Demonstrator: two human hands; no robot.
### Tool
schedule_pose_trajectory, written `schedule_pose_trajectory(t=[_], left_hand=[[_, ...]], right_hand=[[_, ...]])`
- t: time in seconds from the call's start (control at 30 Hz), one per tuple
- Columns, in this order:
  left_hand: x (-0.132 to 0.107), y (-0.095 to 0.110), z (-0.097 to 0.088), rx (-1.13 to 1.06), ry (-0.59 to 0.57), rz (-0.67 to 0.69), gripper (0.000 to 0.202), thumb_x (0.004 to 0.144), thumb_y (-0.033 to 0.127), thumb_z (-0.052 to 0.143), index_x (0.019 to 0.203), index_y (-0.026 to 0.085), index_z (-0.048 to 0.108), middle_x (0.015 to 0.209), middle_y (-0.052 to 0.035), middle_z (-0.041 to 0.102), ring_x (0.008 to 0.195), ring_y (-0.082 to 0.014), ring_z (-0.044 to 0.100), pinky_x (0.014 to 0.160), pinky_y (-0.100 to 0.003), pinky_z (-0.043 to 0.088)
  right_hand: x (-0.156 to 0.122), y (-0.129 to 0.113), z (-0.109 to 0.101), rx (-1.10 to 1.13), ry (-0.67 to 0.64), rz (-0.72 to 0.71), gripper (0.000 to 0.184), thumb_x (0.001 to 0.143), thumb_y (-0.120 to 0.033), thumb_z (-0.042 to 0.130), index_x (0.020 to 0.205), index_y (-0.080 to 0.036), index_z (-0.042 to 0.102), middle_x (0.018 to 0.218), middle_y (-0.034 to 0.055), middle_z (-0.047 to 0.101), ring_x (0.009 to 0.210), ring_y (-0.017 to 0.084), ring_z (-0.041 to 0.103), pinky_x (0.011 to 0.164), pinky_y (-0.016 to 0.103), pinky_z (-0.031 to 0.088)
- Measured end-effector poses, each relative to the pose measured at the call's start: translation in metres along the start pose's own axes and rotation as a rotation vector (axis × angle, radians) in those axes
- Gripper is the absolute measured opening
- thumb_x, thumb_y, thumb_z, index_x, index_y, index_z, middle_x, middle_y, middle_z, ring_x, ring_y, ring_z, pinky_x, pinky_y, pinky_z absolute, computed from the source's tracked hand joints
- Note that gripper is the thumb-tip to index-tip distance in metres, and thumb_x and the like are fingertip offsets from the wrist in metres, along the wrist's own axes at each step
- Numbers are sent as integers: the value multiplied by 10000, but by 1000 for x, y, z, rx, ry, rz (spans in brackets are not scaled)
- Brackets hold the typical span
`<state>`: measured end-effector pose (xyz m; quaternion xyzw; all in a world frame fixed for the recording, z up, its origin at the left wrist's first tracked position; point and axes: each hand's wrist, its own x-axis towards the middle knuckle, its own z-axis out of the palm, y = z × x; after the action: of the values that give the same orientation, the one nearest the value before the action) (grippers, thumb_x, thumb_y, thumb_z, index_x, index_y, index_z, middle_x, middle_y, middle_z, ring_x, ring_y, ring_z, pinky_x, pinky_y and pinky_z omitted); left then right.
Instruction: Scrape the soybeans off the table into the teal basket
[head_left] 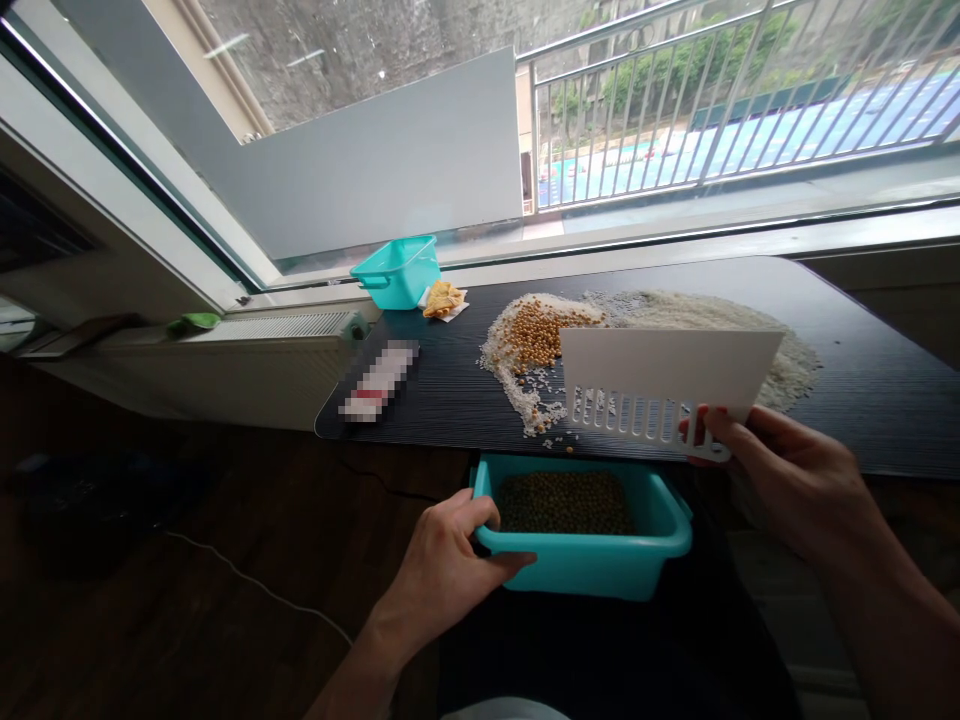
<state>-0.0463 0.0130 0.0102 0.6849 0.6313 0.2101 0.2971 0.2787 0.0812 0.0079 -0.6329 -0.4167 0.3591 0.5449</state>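
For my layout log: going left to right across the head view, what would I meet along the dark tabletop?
Pixelated item, yellow crumpled item, golden-brown round grains, white slotted sheet, right hand.

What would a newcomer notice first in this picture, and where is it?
Probably the white slotted scraper, held in the right hand in front of pale, rice-like grains on the dark table. Then the golden beads piled to their left, and the turquoise tub at the table's near edge, gripped by the left hand.
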Motion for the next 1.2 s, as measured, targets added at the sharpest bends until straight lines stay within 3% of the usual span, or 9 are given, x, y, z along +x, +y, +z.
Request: schedule_pose_trajectory(t=[0.23, 0.37, 0.53, 0.67, 0.9, 1.03, 1.2], left_hand=[[2, 2, -1, -6, 20, 19, 350, 716, 246, 881, 643, 201, 542, 688, 59, 523, 625, -117, 508, 595, -245, 319], [3, 4, -1, -14, 14, 12, 346, 720, 247, 877, 644, 202, 542, 693, 57, 529, 629, -120, 515, 591, -245, 325], [2, 6, 1, -8, 16, 2, 338, 713, 250, 882, 645, 199, 554, 696, 55, 536, 631, -120, 512, 593, -245, 331], [4, 7, 3, 1, 14, -9, 328, 708, 250, 889, 650, 196, 570, 704, 52, 541, 642, -123, 522, 604, -246, 335], [0, 5, 3, -14, 19, 9, 328, 718, 241, 887, 640, 196, 571, 690, 59, 527, 623, -115, 516, 589, -242, 322], [-2, 8, 3, -7, 32, 11, 332, 705, 244, 900, 646, 198, 577, 691, 56, 550, 621, -118, 533, 589, -241, 333], [1, 8, 2, 3, 17, 1, 348, 699, 250, 900, 639, 198, 561, 700, 50, 551, 637, -126, 544, 601, -245, 345]], right_hand=[[-11, -4, -7, 70, -112, 114, 519, 571, -678, 969, 892, -274, 911, 930, 58, 882, 830, 309, 830, 810, 439, 723], [-11, -6, -10, 57, -162, 120, 483, 595, -695, 956, 837, -281, 905, 907, 60, 884, 848, 305, 837, 841, 399, 710], [-20, -7, 9, 46, -79, 34, 484, 659, -704, 912, 878, -273, 897, 906, 49, 882, 815, 294, 831, 814, 418, 712], [-31, 0, 25, 65, -85, -29, 501, 674, -748, 866, 829, -273, 880, 828, 38, 870, 745, 281, 822, 699, 393, 707], [-34, 5, 1, -142, 143, -23, 340, 751, -635, 834, 837, -309, 870, 923, 39, 889, 998, 355, 838, 971, 493, 667], [-31, 2, 4, -111, 150, -78, 314, 804, -614, 810, 850, -310, 874, 910, 43, 887, 943, 353, 839, 901, 475, 677], [-25, 4, 20, -92, 25, -135, 350, 825, -631, 816, 883, -290, 872, 881, 24, 877, 865, 295, 827, 802, 400, 690]])
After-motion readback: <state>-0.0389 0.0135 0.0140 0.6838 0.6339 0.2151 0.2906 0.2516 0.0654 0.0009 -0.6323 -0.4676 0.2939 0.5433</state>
